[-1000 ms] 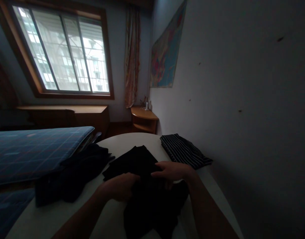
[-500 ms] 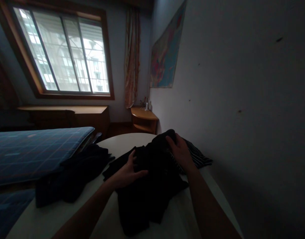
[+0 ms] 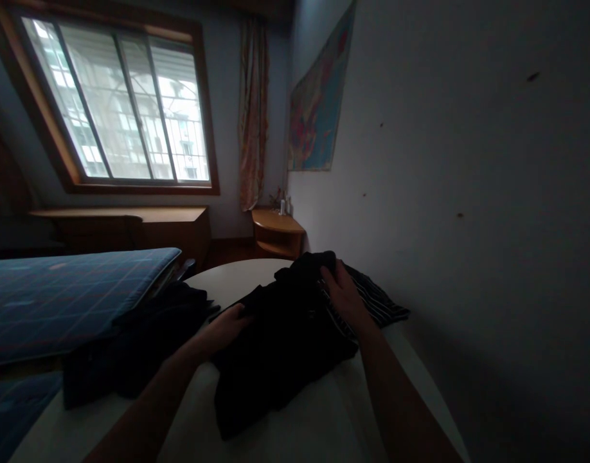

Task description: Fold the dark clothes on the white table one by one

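A black garment (image 3: 280,341) lies spread across the round white table (image 3: 314,424) in front of me; the dim light hides its exact kind. My left hand (image 3: 230,326) is closed on its left edge, the fingertips partly hidden by the cloth. At its far right end, my right hand (image 3: 342,289) grips a bunched part of the same fabric, thumb on top. Just beyond the right hand, a black-and-white striped cloth (image 3: 379,299) lies on the table, partly under the black garment.
A dark heap of clothing (image 3: 141,341) rests at the table's left side. Next to it is a blue checked mattress (image 3: 73,296). A white wall (image 3: 444,161) runs close along the right. A corner shelf (image 3: 278,222) and a wooden desk (image 3: 174,215) stand farther back.
My left hand has moved left and closed on the garment's edge, drawing the cloth flatter and wider. The right hand stays at the far end, holding on.
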A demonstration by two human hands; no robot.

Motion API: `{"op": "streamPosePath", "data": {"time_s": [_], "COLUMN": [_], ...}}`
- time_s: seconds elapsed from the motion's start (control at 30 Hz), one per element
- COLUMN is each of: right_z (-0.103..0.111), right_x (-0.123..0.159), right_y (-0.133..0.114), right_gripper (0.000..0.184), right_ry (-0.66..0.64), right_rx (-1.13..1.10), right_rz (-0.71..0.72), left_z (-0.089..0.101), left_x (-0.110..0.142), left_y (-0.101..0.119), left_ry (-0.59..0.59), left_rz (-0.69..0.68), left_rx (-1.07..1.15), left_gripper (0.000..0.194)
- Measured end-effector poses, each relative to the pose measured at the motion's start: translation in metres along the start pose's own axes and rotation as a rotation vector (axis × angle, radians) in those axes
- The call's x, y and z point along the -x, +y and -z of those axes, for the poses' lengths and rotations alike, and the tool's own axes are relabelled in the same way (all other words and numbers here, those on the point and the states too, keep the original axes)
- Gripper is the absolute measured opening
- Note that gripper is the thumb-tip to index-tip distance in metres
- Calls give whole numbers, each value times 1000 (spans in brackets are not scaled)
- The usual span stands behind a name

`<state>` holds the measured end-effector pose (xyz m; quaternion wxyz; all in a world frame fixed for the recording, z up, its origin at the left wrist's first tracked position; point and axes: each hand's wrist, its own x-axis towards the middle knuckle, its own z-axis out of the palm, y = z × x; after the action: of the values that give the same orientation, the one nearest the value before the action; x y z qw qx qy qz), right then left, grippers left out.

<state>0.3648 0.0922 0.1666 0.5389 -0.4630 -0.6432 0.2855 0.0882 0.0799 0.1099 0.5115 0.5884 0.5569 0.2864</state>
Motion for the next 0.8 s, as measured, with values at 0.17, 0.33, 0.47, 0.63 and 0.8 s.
{"op": "streamPosePath", "data": {"time_s": [0.17, 0.33, 0.47, 0.63, 0.8], "right_z": [-3, -4, -10, -13, -2], "right_x": [1, 3, 4, 8, 18], "right_y": [1, 4, 14, 33, 38], "right_gripper": [52, 48, 44, 52, 90], "right_ry": [11, -99, -184, -375, -707], "right_rx": [5, 129, 152, 234, 551], "right_rz": [12, 102, 108, 4, -265], "left_z": [6, 8, 13, 23, 22], "left_x": [16, 17, 1, -18, -19], "left_y": [8, 5, 4, 3, -14], "left_ry": [-268, -276, 50, 627, 542], "left_rz": [177, 182, -16, -307, -313], "left_rx": [276, 208, -32, -306, -603], "left_gripper": [59, 56, 42, 27, 57]}}
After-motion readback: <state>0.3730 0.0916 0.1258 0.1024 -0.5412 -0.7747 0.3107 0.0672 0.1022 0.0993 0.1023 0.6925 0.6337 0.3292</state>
